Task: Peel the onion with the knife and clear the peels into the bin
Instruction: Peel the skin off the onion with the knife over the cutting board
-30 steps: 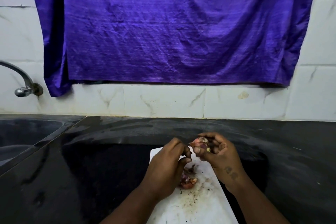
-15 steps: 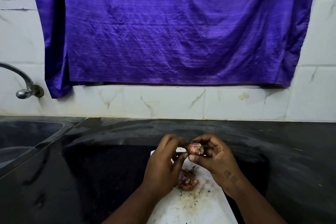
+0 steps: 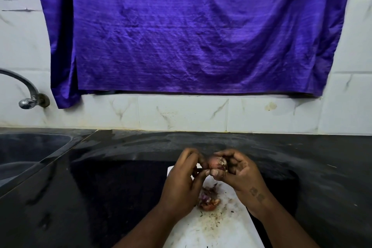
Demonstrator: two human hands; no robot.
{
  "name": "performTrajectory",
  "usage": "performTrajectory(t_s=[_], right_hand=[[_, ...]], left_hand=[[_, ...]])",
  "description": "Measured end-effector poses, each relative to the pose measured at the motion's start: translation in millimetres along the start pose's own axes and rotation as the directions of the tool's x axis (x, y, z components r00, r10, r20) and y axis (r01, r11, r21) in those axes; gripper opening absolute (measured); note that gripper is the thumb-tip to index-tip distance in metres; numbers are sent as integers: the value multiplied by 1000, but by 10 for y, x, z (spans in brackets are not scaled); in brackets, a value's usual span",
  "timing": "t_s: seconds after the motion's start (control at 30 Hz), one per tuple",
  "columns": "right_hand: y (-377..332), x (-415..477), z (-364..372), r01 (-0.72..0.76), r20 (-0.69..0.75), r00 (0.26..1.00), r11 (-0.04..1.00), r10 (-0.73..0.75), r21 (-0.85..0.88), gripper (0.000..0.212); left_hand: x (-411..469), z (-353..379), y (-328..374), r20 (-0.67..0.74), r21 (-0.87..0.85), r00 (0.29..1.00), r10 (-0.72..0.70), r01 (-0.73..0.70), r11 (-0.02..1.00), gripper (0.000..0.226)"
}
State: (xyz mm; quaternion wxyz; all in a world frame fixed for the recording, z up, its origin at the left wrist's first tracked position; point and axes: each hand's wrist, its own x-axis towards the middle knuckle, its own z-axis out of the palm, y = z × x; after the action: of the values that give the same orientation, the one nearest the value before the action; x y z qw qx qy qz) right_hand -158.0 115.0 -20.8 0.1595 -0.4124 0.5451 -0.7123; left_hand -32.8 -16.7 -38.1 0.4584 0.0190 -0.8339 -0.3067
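Onion [image 3: 217,164]: small and round, reddish-pink, with a pale, dry, flaky patch on its right side; some skin is still on it.
Where: held in the air above the far end of the white board [image 3: 217,227], not touching it.
Right hand [image 3: 243,175]: above the board's far right corner, fingers curled over the onion and thumb under it, gripping it.
Left hand [image 3: 181,185]: above the board's far left corner, fingers curled, thumb and forefinger pinching the onion's left side. A thin dark thing shows under the fingers; I cannot tell what it is.
Peels [image 3: 207,197]: a small reddish heap on the middle of the board, with dark crumbs scattered nearer the person.
Table [image 3: 120,177]: black and glossy, carrying the board.
Change: a second ago the left hand was apart from the onion, lower over the board; now it meets the onion. The onion shows more of its pink side. The heap of peels has stayed put.
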Motion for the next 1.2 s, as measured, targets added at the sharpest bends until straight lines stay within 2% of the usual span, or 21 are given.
performTrajectory(t_s=[0.17,0.43,0.63,0.8,0.9,0.97,1.07,1.2], right_hand=[[10,8,3,-7,3,1000,1000,7,13,49],[32,10,-4,-3,-8,1000,1000,3,1,45],[54,11,-23,-4,-12,1000,1000,4,-13,41],[19,-14,5,-18,7,1000,998,18,57,34],[4,-29,42,-36,-14,999,996,37,79,39],[20,-29,72,-30,-29,999,999,30,18,42],[76,-18,86,-14,-37,999,996,11,-83,44],[116,-7,84,-8,3,1000,997,8,-83,50]], left_hand=[[5,-9,-3,-14,-13,1000,7,-7,1000,16],[-1,-4,12,-18,12,1000,13,-13,1000,16],[-18,-16,-35,-87,97,996,-23,32,995,29],[-61,-13,26,47,109,997,-64,59,992,15],[-69,-20,59,119,160,992,-42,23,987,37],[-72,-18,63,138,192,989,-51,24,981,47],[-68,-22,85,161,233,985,-67,28,972,49],[-59,-36,112,166,297,983,-80,27,954,41]])
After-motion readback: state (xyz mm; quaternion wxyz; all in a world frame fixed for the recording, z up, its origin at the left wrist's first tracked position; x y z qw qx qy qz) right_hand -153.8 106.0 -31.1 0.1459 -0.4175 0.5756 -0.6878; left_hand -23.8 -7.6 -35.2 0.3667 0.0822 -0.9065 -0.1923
